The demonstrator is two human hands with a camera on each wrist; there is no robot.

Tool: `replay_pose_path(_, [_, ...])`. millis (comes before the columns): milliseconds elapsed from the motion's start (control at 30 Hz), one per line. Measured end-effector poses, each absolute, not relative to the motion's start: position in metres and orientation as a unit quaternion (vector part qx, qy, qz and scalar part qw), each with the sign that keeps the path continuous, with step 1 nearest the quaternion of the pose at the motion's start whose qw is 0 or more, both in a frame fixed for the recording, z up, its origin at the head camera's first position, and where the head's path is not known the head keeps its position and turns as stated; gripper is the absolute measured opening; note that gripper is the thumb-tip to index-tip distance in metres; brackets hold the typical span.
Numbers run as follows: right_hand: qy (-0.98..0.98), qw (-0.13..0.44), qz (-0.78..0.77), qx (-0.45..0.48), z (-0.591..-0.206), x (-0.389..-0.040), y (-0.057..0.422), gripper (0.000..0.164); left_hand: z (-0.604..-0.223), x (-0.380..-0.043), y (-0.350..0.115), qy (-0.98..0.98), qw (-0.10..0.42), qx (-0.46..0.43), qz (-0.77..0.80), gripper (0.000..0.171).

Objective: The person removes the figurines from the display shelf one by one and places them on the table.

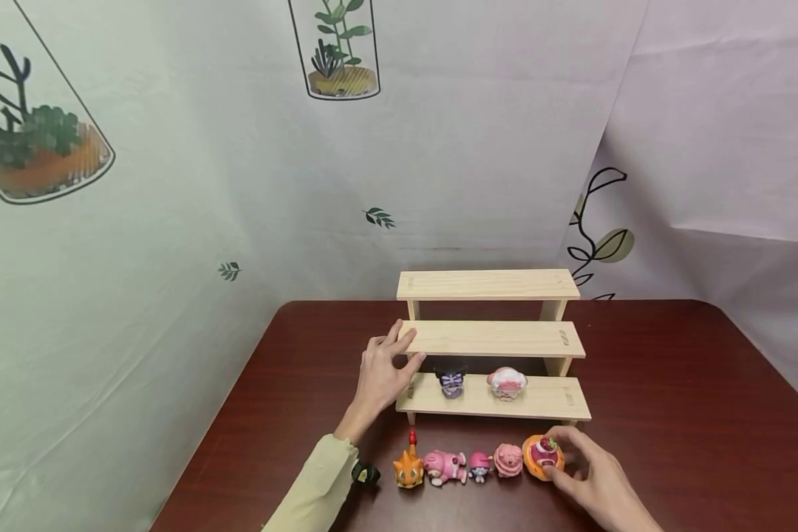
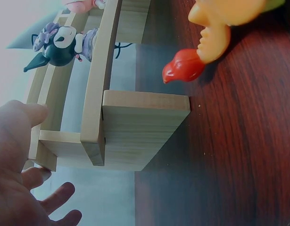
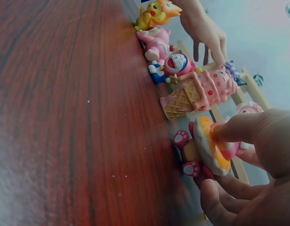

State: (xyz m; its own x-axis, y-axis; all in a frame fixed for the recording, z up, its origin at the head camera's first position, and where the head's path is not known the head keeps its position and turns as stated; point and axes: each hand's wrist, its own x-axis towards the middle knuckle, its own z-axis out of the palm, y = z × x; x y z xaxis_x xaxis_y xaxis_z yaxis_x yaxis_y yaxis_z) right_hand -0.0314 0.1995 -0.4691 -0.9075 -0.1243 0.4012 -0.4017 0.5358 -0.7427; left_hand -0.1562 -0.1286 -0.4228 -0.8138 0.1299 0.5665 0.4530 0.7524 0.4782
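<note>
My left hand (image 1: 381,375) touches the left end of the middle board of a three-step wooden shelf (image 1: 488,337), its fingers spread. My right hand (image 1: 597,476) pinches a figurine with an orange ring (image 1: 535,452) at the right end of a row of toys. In the right wrist view, the thumb presses on that ring and pink paw-marked feet (image 3: 191,168) show below. On the lowest board sit a purple-and-black figurine (image 1: 451,383) and a pink-and-white one (image 1: 507,384).
Left of the held figurine stand a pink ice-cream-cone figurine (image 1: 508,460), a small pink-and-blue one (image 1: 479,467), a pink one (image 1: 445,466) and an orange one (image 1: 408,470) with a red-tipped tail. A dark object (image 1: 366,473) lies by the left sleeve. A patterned cloth hangs behind the table (image 1: 678,384).
</note>
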Motion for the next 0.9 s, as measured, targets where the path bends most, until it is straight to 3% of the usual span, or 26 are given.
replay_pose_path(900, [-0.86,0.151,0.461,0.16,-0.4728,-0.0307,0.2025,0.051,-0.4229,-0.1556,-0.1284,-0.896,0.266,-0.166,-0.314,0.047])
